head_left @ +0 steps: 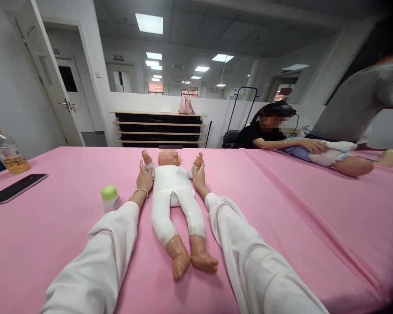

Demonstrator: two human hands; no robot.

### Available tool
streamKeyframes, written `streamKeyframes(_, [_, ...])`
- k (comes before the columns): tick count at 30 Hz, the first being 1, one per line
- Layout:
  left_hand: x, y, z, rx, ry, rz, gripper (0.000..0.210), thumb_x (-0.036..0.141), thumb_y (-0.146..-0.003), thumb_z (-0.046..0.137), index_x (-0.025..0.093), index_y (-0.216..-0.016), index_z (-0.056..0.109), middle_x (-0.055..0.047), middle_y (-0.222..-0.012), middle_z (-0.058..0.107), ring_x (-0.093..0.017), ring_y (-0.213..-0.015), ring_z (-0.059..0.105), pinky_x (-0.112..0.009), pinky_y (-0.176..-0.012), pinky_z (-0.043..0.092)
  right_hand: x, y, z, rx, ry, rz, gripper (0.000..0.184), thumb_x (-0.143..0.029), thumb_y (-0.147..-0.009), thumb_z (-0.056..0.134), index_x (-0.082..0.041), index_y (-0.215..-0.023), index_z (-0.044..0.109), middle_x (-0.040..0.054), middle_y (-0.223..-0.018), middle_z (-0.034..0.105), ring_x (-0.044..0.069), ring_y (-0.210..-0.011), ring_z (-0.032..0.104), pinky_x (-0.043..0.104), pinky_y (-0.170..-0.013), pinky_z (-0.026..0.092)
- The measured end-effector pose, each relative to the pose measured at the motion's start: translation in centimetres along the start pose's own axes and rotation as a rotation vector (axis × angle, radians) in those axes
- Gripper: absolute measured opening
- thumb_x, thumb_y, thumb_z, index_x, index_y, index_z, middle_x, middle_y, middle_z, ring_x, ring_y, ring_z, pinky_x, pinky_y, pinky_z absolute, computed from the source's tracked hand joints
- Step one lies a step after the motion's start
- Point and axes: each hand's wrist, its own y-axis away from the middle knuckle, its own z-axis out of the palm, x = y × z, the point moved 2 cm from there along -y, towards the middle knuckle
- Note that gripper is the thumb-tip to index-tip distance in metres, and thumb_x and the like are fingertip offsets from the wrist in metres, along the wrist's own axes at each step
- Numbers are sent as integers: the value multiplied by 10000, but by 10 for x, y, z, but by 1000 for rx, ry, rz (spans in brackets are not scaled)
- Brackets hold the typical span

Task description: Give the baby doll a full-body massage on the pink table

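A baby doll (pixel 172 185) with a white cloth body lies on its back on the pink-covered table (pixel 265 209), its head away from me and its bare feet towards me. My left hand (pixel 144 178) is closed round the doll's arm on the left, just below its small raised hand. On the other side, my right hand (pixel 199 174) grips the doll's other arm in the same way. Both doll arms are bent up beside its head. Left of my left wrist stands a small white jar with a green lid (pixel 110 199).
A phone (pixel 18 188) and a bottle of amber liquid (pixel 9 152) lie at the left. At the far right a seated person (pixel 265 126) handles another doll (pixel 350 165), with a standing person (pixel 356 96) beside them. Shelves (pixel 160 124) stand behind the table.
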Motion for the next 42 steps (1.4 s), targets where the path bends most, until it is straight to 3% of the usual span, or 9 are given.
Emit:
streamKeyframes(4, [-1,-18,15,34,-67,-6,636,388,-934,292,148,-1479,69,-199,-1155,608,-291,-924,631,-364,-704,450,16,-19,11,-5,40,45,604,-444,-885,339,-145,-1403,254,161,-1413,398,268,-1274,431,445,-1028,361])
streamKeyframes(10, [-3,-34,26,-78,-280,-108,471,359,-922,278,223,-1330,471,-166,-1099,640,-369,-1085,532,-513,-859,390,30,-30,16,-123,97,129,494,-467,-874,373,-209,-1288,451,106,-1195,592,285,-1071,579,440,-930,446])
streamKeyframes(17, [-11,-37,28,-123,-171,-146,470,363,-921,250,206,-1299,481,-141,-1120,641,-303,-995,607,-407,-793,445,21,-24,10,-172,144,101,497,-396,-853,419,-231,-1322,426,78,-1169,607,274,-1038,598,420,-898,472])
streamKeyframes(22, [-4,-23,20,-5,-83,-103,555,361,-868,406,167,-1384,343,-153,-1181,609,-295,-1014,606,-372,-779,458,4,-13,3,-87,147,30,633,-363,-829,460,-164,-1404,285,153,-1355,471,296,-1168,528,455,-933,455])
streamKeyframes(26, [2,-6,11,94,-36,-60,522,329,-845,443,131,-1326,400,-171,-1195,591,-298,-1071,577,-380,-833,450,-6,0,-1,-66,183,-6,741,-325,-786,522,-116,-1426,212,200,-1379,434,332,-1190,511,483,-941,444])
streamKeyframes(32, [-3,18,-3,99,97,-54,486,336,-782,537,171,-1228,438,-133,-1122,620,-277,-954,615,-349,-742,466,-21,25,-15,-96,72,-113,783,-221,-750,544,-159,-1440,178,135,-1442,374,248,-1304,410,415,-1053,381])
streamKeyframes(34, [-7,24,-6,98,153,-28,429,265,-753,556,172,-1161,461,-111,-1049,636,-238,-879,622,-312,-710,462,-24,32,-22,-117,24,-149,759,-211,-734,557,-175,-1422,238,103,-1453,365,221,-1326,381,385,-1084,352])
streamKeyframes(39, [-13,41,-16,-3,237,186,303,57,-693,439,178,-960,518,4,-757,588,-124,-676,543,-217,-639,415,-26,47,-35,-259,11,-130,526,-211,-713,579,-167,-1234,516,103,-1260,573,250,-1195,520,417,-1050,383])
streamKeyframes(42, [-15,48,-23,-71,254,177,309,51,-675,438,184,-938,528,51,-648,520,-94,-568,464,-191,-552,367,-31,53,-41,-304,-22,-121,393,-200,-737,547,-186,-1128,587,77,-1161,636,242,-1127,567,410,-1023,407])
